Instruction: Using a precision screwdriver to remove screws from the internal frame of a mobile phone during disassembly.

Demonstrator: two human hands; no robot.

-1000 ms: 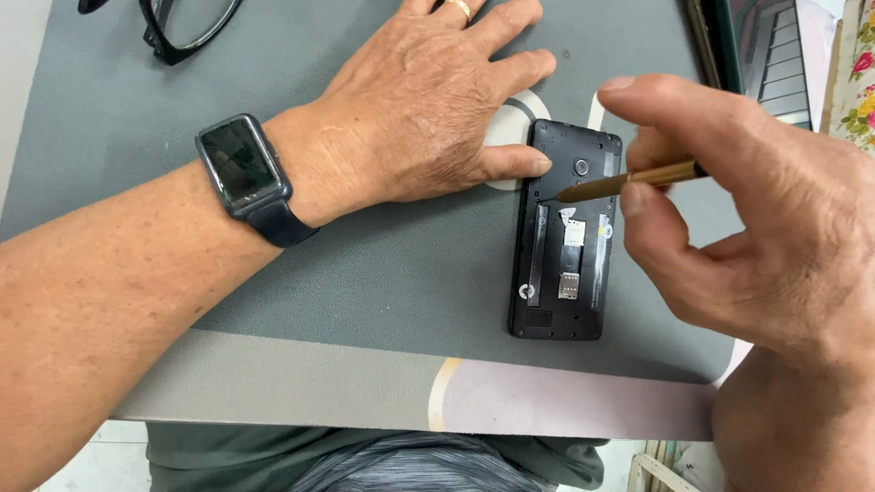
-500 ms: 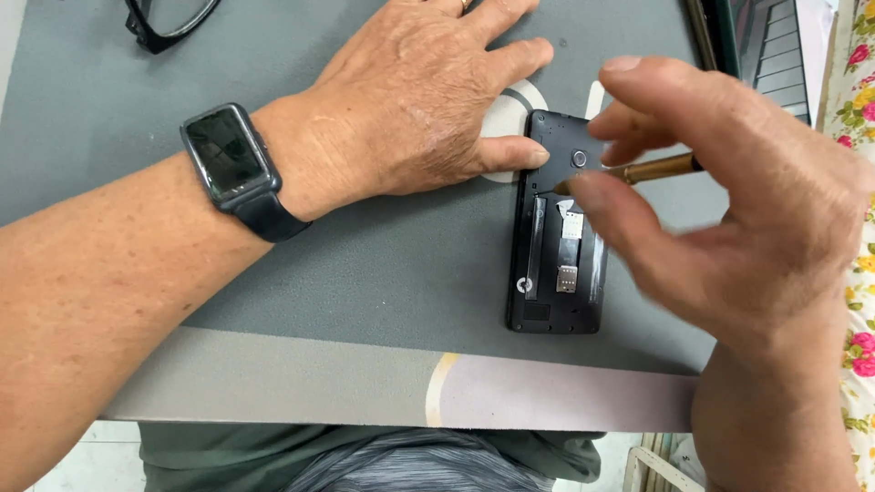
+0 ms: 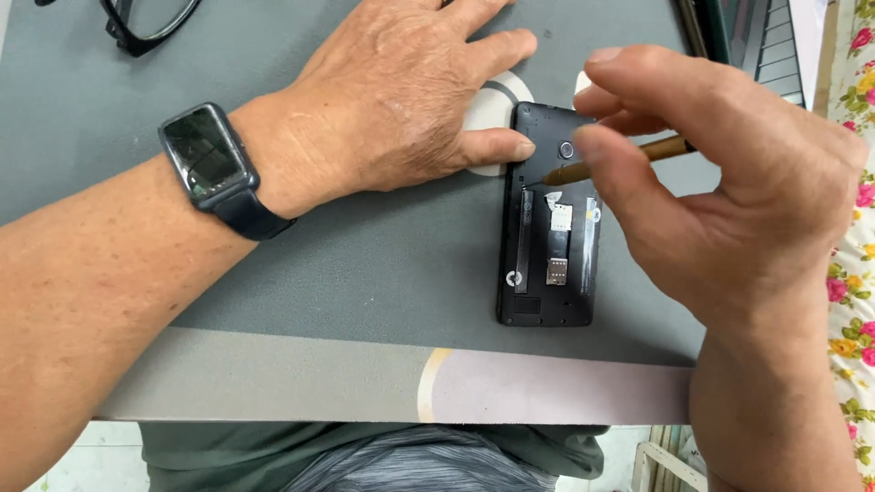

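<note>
We see the opened black phone (image 3: 548,228) lying face down near the grey mat's (image 3: 346,273) front edge; our right hand (image 3: 720,200) pinches a brown stick (image 3: 620,159), tip on the phone; left hand (image 3: 401,100) flat, fingers spread, thumb touching phone's edge beside white disc (image 3: 488,105); glasses (image 3: 146,23) at back-left corner.

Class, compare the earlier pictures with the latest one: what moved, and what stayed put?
The right hand moved left over the opened phone, bringing the tip of its brown tool down near the camera lens. The left hand stayed flat, thumb against the phone's edge; phone, white disc and glasses kept their places.
</note>
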